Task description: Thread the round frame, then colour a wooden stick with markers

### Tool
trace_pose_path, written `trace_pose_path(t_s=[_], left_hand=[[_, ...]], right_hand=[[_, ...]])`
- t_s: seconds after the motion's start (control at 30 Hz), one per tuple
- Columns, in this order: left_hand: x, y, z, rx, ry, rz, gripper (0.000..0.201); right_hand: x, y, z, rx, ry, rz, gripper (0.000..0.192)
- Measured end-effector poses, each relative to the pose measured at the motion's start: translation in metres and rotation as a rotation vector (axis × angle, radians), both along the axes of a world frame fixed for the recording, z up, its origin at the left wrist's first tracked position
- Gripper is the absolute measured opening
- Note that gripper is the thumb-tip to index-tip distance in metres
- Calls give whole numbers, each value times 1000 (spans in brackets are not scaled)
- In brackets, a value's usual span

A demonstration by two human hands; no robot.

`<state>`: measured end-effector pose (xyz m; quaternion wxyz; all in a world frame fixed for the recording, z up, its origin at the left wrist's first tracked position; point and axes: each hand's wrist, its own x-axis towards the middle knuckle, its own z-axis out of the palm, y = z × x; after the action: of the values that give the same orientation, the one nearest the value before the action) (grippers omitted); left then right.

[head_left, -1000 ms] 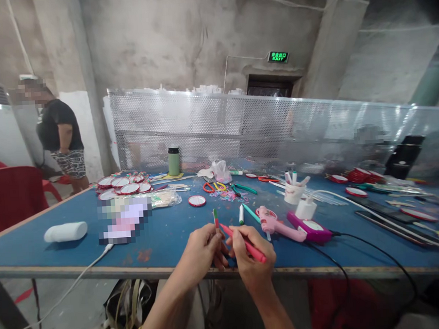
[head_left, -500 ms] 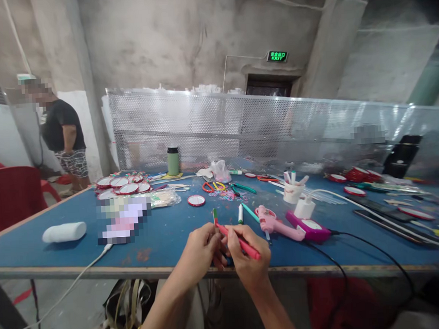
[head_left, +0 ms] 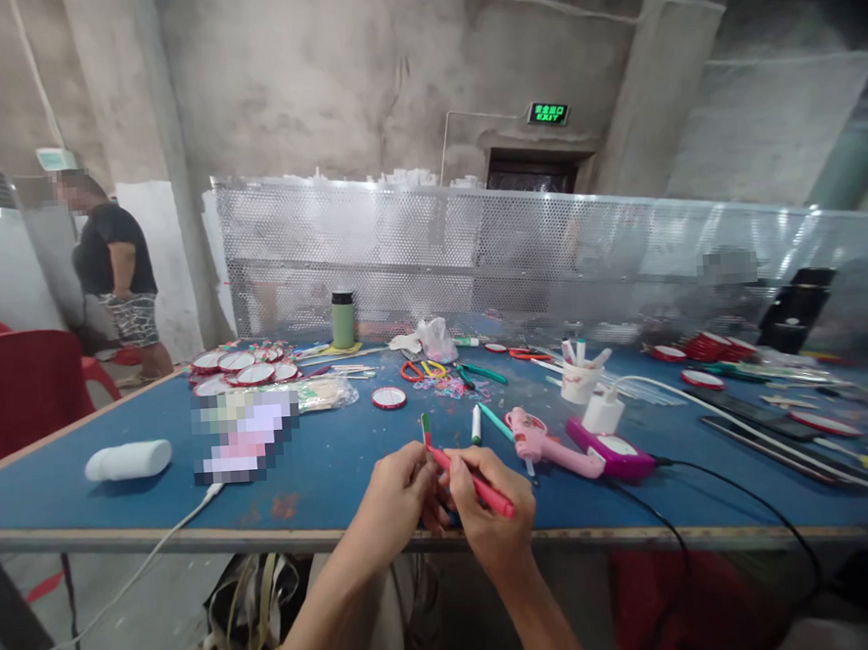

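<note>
My right hand [head_left: 489, 503] grips a red marker [head_left: 480, 487] like a pen, its tip pointed left toward my left hand. My left hand [head_left: 401, 499] pinches a thin stick [head_left: 427, 429] coloured green and red, which pokes up above the fingers. Both hands meet at the near edge of the blue table [head_left: 317, 460]. The spot where the marker tip touches the stick is hidden by my fingers.
Just beyond my hands lie markers [head_left: 476, 423], a pink glue gun [head_left: 540, 441] and a magenta device [head_left: 614, 449] with a black cable. A white cup [head_left: 580, 380], scissors [head_left: 422, 369], round red-rimmed discs [head_left: 241, 366], a green bottle [head_left: 343, 320], a white cylinder [head_left: 129, 459]. A person stands at far left.
My right hand has edged the red marker a little to the left, closer against the stick. The person at far left has shifted position slightly.
</note>
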<state>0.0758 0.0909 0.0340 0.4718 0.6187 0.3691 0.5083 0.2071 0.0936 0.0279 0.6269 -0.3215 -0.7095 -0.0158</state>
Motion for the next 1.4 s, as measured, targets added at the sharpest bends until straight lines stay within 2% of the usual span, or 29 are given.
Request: trace_pose_path(t_s=[0.2,0.47,0.67,0.9,1.13,1.4], left_hand=[[1,1,0,-21,-10,-3,32],[0,-1,0,-13,-3,2,28],[1,1,-2,-16,-12,2,30],[0,0,-2,-5,4,-2,23],[1,0,-1,-14,5,4,29],[0,0,1,-26,27,17,26]], right_hand=[[-1,3,-3,-19,84,-37,18],[0,0,2,16,-5,-15,19],[0,1,-2,-15,80,-41,18],[0,0,1,15,10,-1,18],[1,2,-4,-1,78,-31,17],[1,0,-2,10,22,-7,19]])
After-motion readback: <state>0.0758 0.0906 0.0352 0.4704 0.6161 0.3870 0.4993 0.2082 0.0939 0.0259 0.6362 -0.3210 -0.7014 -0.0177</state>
